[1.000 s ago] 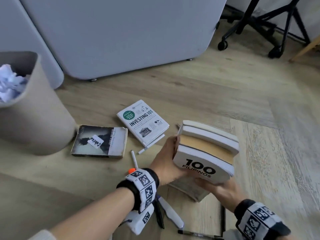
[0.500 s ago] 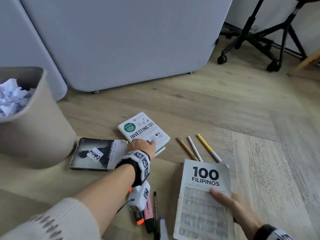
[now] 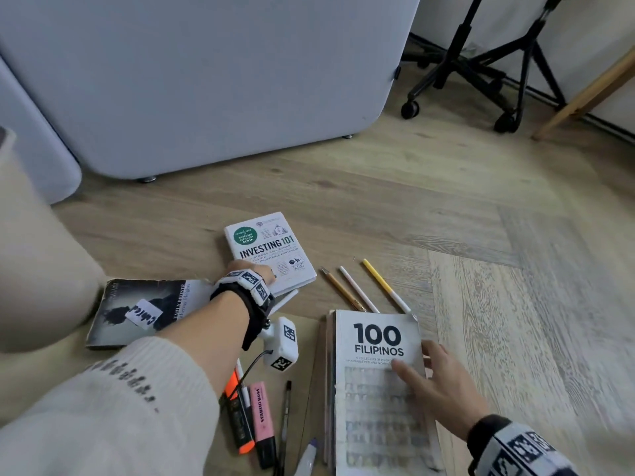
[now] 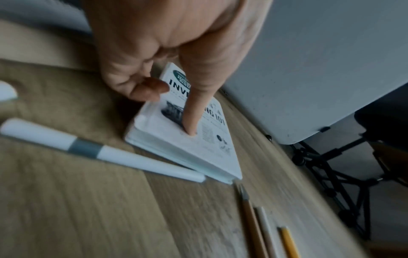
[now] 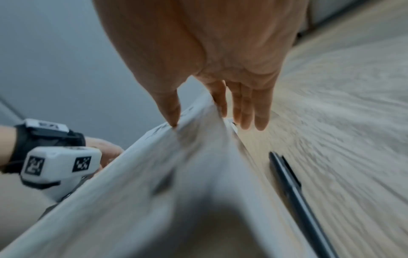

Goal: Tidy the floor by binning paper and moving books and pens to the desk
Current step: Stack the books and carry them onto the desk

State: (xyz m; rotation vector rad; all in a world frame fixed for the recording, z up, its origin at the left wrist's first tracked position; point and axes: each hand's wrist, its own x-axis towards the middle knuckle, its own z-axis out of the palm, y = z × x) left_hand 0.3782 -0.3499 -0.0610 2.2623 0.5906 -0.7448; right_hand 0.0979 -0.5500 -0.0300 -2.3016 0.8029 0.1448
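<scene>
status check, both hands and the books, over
Left hand grips Investing 101 at its near edge, thumb on the cover. Right hand rests on the 100 Filipinos stack, thumb on top. White pen lies against Investing 101.

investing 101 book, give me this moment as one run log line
left hand: gripping Investing 101 book on floor | right hand: resting on 100 Filipinos book | pens: floor

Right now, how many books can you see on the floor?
At least 3: the white book under the left hand, the dark book beside the bin, and the top book of a stack under the right hand, hiding more beneath.
</scene>
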